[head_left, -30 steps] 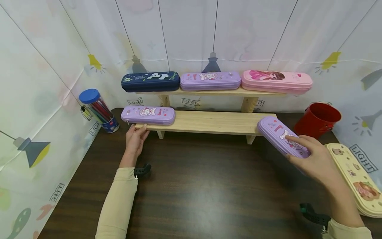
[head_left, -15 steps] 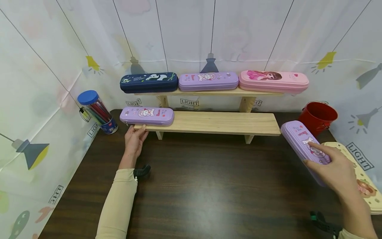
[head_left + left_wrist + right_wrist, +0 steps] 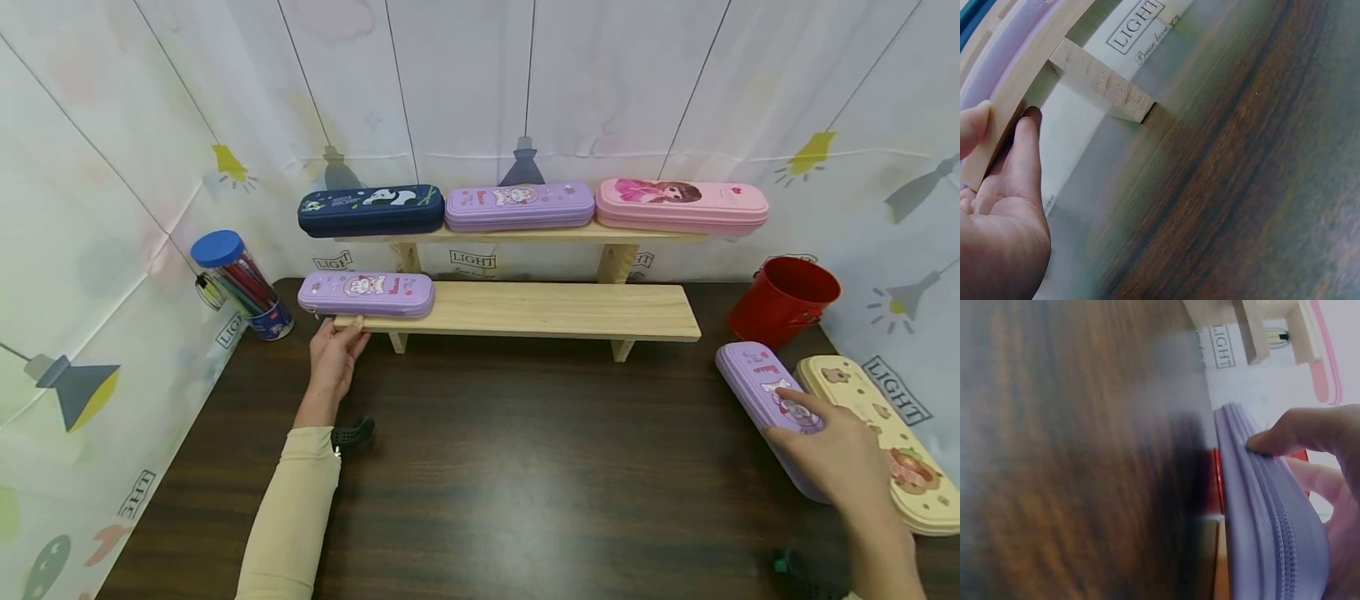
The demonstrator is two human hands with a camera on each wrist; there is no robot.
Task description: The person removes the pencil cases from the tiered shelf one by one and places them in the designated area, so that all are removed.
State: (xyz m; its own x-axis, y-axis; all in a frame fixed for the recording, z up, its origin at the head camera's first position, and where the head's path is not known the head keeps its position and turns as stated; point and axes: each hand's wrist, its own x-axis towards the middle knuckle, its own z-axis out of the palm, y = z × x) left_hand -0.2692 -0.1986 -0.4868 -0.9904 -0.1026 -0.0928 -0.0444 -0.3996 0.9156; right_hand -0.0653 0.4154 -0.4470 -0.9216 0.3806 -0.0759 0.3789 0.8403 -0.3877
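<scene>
My left hand grips the left end of the lower board of a two-tier wooden shelf, thumb on top and fingers under it, as the left wrist view shows. Just above that thumb, a purple zippered pencil case lies on the board's left end. At the right, my right hand holds a second purple pencil case by its sides, low beside a cream pencil case. In the right wrist view the thumb presses the zipper side of the held case.
Along the upper tier sit a navy panda pencil case, another purple case and a pink one. A red bucket stands behind the right hand. Far left is a blue-lidded tube of pens. All stand on a dark wooden table.
My right hand has carried the purple pencil case rightward from the shelf's right end, then down beside the cream case. My left hand keeps its grip on the board.
</scene>
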